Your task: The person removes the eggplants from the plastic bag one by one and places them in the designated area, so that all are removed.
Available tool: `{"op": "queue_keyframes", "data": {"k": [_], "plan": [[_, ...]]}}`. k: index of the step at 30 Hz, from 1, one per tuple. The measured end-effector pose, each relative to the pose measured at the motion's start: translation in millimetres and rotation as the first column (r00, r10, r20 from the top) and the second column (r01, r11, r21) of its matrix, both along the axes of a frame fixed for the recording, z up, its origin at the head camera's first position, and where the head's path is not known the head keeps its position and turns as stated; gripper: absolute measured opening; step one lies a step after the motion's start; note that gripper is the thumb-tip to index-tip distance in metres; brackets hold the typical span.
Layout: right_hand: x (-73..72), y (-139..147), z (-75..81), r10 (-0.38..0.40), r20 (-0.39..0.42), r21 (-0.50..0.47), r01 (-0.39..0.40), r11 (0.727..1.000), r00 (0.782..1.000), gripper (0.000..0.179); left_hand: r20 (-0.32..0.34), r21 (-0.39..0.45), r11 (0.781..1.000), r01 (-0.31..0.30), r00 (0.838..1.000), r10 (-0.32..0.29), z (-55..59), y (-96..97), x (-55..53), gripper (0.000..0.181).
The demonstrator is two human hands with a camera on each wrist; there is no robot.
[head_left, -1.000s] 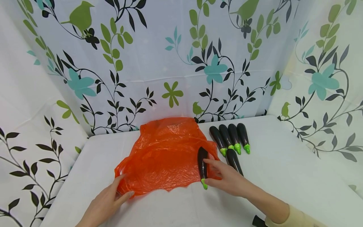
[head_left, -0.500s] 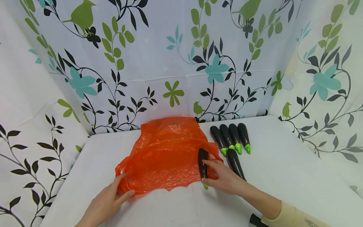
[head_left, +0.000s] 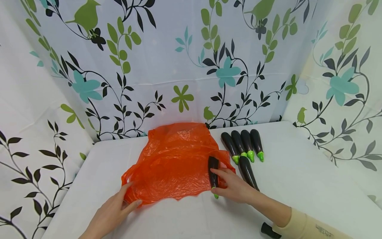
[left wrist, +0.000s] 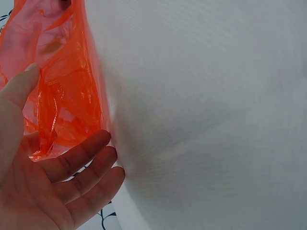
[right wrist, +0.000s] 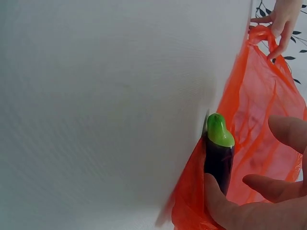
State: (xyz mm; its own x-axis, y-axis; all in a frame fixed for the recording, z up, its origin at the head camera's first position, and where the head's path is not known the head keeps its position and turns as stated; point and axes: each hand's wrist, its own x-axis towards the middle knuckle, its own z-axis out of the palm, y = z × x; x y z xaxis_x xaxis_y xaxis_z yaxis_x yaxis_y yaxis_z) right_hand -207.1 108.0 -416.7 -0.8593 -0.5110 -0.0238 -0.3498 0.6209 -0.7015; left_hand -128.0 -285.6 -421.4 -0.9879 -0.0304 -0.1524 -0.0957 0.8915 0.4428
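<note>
An orange plastic bag (head_left: 167, 179) lies spread on the table, its mouth toward me. My left hand (head_left: 105, 210) is at the bag's left edge, thumb spread apart from the fingers; in the left wrist view the orange film (left wrist: 53, 105) runs between thumb and fingers. One black eggplant (head_left: 213, 162) with a green cap lies at the right side of the mouth. My right hand (head_left: 234, 186) reaches over it, fingertips overlapping its body. In the right wrist view, the green cap (right wrist: 218, 132) shows and a wide gap separates the thumb from the fingers.
Several more eggplants (head_left: 246, 142) lie in a row at the back right. Another eggplant (head_left: 247, 172) lies just behind my right forearm. A dark cylindrical thing (head_left: 270, 230) shows beside the right sleeve. Patterned curtains (head_left: 185, 66) surround the white table (head_left: 304, 172).
My right hand has shifted slightly left over the eggplant at the bag's mouth, and its sleeve has moved left too. The left hand and bag stay almost in place.
</note>
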Motion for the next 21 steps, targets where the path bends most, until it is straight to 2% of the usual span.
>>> {"op": "queue_keyframes", "data": {"k": [12, 21], "plan": [[-4.1, -4.5, -7.8, 0.018, 0.017, 0.030, -0.018, 0.999, 1.000, 0.063, -0.033, -0.019, 1.000, 0.015, 0.999, -0.016, -0.5, -0.2, 2.1, 0.085], [-4.4, -4.9, -9.5, 0.052, 0.029, 0.045, -0.053, 0.998, 0.998, 0.062, -0.012, -0.007, 1.000, 0.004, 1.000, -0.004, -1.0, -0.1, 1.3, 0.084]]}}
